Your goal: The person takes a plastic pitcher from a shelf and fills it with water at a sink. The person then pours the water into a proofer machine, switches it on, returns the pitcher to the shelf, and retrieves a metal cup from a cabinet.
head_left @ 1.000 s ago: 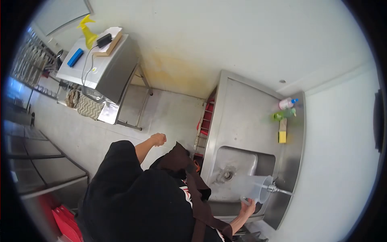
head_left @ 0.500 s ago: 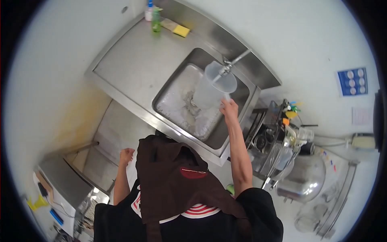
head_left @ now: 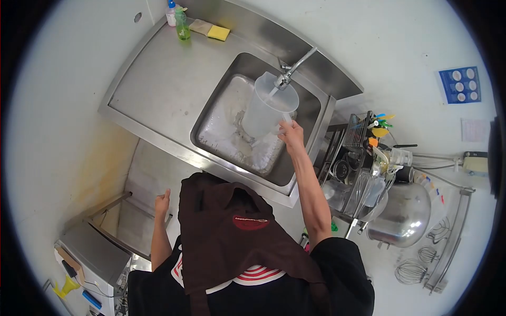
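Pitcher [head_left: 258,113], translucent, upper middle of the frame, over the sink [head_left: 216,118], mouth right beneath the tap [head_left: 300,66], so the stream [head_left: 272,95] drops inside! Right hand [head_left: 292,136] wrapped round the handle [head_left: 287,118], likely for a steady hold clear of the water. Left hand [head_left: 163,203], lower left, well apart: fingers folded, thumb up, nothing visible in it. Upper left, yellow sponge [head_left: 219,33] and green bottle [head_left: 182,26], tucked at the counter's [head_left: 158,79] edge, seemingly away from splashes.

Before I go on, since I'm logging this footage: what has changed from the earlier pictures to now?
Since the first picture, the view swung right toward the sink, bringing in the poster. Nothing was grasped or released: the right hand still holds the jug under the tap; the left hand stays empty.
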### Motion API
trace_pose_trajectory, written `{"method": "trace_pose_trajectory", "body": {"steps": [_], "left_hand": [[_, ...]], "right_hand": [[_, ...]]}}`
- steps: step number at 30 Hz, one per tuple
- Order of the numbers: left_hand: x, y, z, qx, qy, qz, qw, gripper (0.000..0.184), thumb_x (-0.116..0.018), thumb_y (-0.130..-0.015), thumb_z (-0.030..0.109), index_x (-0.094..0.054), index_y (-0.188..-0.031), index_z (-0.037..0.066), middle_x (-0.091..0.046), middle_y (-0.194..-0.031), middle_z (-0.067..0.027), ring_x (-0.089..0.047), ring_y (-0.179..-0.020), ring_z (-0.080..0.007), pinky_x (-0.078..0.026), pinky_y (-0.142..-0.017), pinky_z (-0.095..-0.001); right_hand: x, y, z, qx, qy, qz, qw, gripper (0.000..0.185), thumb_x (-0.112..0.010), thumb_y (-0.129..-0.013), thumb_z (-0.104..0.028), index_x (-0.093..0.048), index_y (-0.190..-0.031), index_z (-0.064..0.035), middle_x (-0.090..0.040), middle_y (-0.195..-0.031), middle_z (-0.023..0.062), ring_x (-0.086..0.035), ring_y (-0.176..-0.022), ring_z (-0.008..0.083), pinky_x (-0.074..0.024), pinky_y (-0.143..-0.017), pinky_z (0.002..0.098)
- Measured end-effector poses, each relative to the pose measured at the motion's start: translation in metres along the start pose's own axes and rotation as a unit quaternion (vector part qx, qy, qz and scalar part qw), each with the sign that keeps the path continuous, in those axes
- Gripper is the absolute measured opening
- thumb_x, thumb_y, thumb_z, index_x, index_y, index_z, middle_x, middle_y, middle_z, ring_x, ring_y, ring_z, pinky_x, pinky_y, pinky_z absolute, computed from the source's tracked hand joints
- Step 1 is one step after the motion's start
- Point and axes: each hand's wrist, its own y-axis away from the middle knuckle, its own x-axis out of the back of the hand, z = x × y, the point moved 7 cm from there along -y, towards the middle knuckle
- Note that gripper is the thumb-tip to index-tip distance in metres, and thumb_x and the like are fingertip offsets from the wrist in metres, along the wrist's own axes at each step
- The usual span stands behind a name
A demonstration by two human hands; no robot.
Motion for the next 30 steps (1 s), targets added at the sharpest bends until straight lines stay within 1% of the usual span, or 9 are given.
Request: {"method": "trace_pose_trajectory", "body": {"steps": [3, 7, 11, 12, 15, 19, 22, 25, 30], "left_hand": [[0.001, -0.006, 0.003, -0.044, 0.008, 0.033, 0.998, 0.058, -0.051, -0.085, 0.052, -0.04, -0.053, 0.005, -0.036, -0.049, 0.0002, -0.031, -0.047, -0.0108, -0.03, -0.043, -0.0326], [0.004, 0.0, 0.017, -0.06, 0.038, 0.043, 0.997, 0.056, -0.052, -0.085, 0.052, -0.044, -0.055, 0.005, -0.039, -0.051, 0.0008, -0.034, -0.046, -0.0093, -0.03, -0.042, -0.0302], [0.0, -0.004, 0.008, -0.027, 0.035, 0.016, 0.999, 0.055, -0.051, -0.086, 0.05, -0.052, -0.063, -0.001, -0.046, -0.054, -0.0036, -0.041, -0.052, -0.0128, -0.037, -0.05, -0.0329], [-0.001, -0.004, 0.007, -0.024, 0.037, 0.017, 0.999, 0.055, -0.051, -0.086, 0.05, -0.052, -0.063, -0.001, -0.046, -0.054, -0.0036, -0.041, -0.052, -0.0128, -0.037, -0.05, -0.0329], [0.001, 0.008, 0.019, 0.006, 0.083, -0.009, 0.996, 0.049, -0.052, -0.086, 0.048, -0.055, -0.067, 0.002, -0.047, -0.054, -0.0012, -0.043, -0.049, -0.0105, -0.037, -0.047, -0.0284], [0.0, 0.009, 0.017, 0.025, 0.092, -0.025, 0.995, 0.045, -0.053, -0.086, 0.046, -0.055, -0.07, 0.004, -0.046, -0.053, 0.0005, -0.043, -0.045, -0.0083, -0.036, -0.043, -0.0257], [-0.002, 0.008, 0.013, 0.021, 0.1, -0.02, 0.995, 0.044, -0.053, -0.086, 0.045, -0.055, -0.071, 0.005, -0.046, -0.052, 0.0003, -0.044, -0.042, -0.0095, -0.036, -0.041, -0.0264], [-0.001, 0.007, 0.008, 0.023, 0.103, -0.022, 0.994, 0.042, -0.053, -0.086, 0.045, -0.055, -0.072, 0.005, -0.047, -0.052, 0.0001, -0.045, -0.04, -0.0098, -0.036, -0.039, -0.0262], [-0.003, 0.006, 0.0, 0.032, 0.107, -0.036, 0.993, 0.04, -0.052, -0.086, 0.044, -0.055, -0.074, 0.006, -0.048, -0.054, -0.0002, -0.046, -0.04, -0.0092, -0.038, -0.037, -0.0249]], "right_hand": [[0.0, 0.0, -0.001, 0.0, 0.002, -0.002, 1.0, 0.014, -0.064, -0.078, -0.015, -0.057, -0.085, -0.0059, -0.053, -0.074, 0.0008, -0.053, -0.062, 0.0102, -0.0446, -0.051, 0.0246], [0.0, 0.002, -0.001, 0.004, 0.003, -0.013, 1.0, 0.014, -0.065, -0.078, -0.015, -0.057, -0.085, -0.0061, -0.054, -0.074, 0.0006, -0.054, -0.064, 0.0102, -0.0455, -0.052, 0.0252], [-0.001, 0.004, -0.002, 0.008, -0.007, -0.016, 1.0, 0.014, -0.065, -0.078, -0.015, -0.057, -0.086, -0.0059, -0.054, -0.075, 0.0007, -0.054, -0.065, 0.0102, -0.0468, -0.054, 0.0263], [-0.002, 0.003, -0.002, 0.009, -0.01, -0.014, 1.0, 0.014, -0.064, -0.078, -0.015, -0.057, -0.086, -0.0058, -0.054, -0.075, 0.0008, -0.054, -0.066, 0.0102, -0.0471, -0.054, 0.0265], [-0.003, 0.004, -0.002, 0.012, -0.012, -0.015, 1.0, 0.015, -0.064, -0.078, -0.015, -0.057, -0.087, -0.0056, -0.055, -0.076, 0.0011, -0.054, -0.066, 0.0104, -0.0475, -0.055, 0.027], [-0.003, 0.006, -0.002, 0.017, -0.011, -0.017, 1.0, 0.016, -0.064, -0.078, -0.015, -0.058, -0.089, -0.0053, -0.055, -0.077, 0.0016, -0.054, -0.067, 0.0108, -0.048, -0.056, 0.0279], [-0.006, 0.01, -0.004, 0.019, -0.01, -0.02, 1.0, 0.017, -0.064, -0.078, -0.015, -0.058, -0.09, -0.0051, -0.055, -0.078, 0.002, -0.054, -0.068, 0.0112, -0.0482, -0.057, 0.0284], [-0.007, 0.013, -0.002, 0.018, -0.028, -0.005, 0.999, 0.015, -0.065, -0.076, -0.016, -0.06, -0.086, -0.0051, -0.055, -0.076, 0.0014, -0.052, -0.065, 0.0105, -0.0442, -0.052, 0.0251], [-0.007, 0.015, 0.001, 0.012, -0.024, -0.005, 1.0, 0.014, -0.065, -0.076, -0.015, -0.06, -0.086, -0.0052, -0.055, -0.075, 0.0018, -0.053, -0.064, 0.0109, -0.0453, -0.052, 0.0256]]}}
